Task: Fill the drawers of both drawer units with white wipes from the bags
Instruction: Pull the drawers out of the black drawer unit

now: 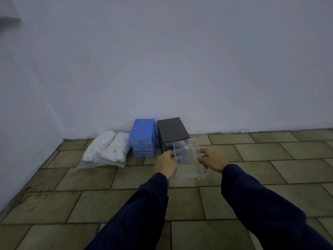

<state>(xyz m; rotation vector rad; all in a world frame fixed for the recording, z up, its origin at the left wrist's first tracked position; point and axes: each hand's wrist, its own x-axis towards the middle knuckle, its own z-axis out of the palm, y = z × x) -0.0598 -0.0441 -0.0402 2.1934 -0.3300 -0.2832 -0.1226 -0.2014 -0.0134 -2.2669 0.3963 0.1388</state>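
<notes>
A clear plastic drawer [189,159] with inner dividers is out of the dark grey drawer unit [173,130] and held in front of it. My left hand [165,164] grips its left side and my right hand [212,159] grips its right side. Nothing shows inside the drawer. Left of the grey unit stands a blue drawer unit [143,136] with three closed clear drawers. Two clear bags of white wipes [106,148] lie on the floor left of the blue unit.
Both units stand against a white wall [162,69] on a tiled floor [126,195]. A second wall closes the corner on the left. Bare tiles stretch to the right and toward me.
</notes>
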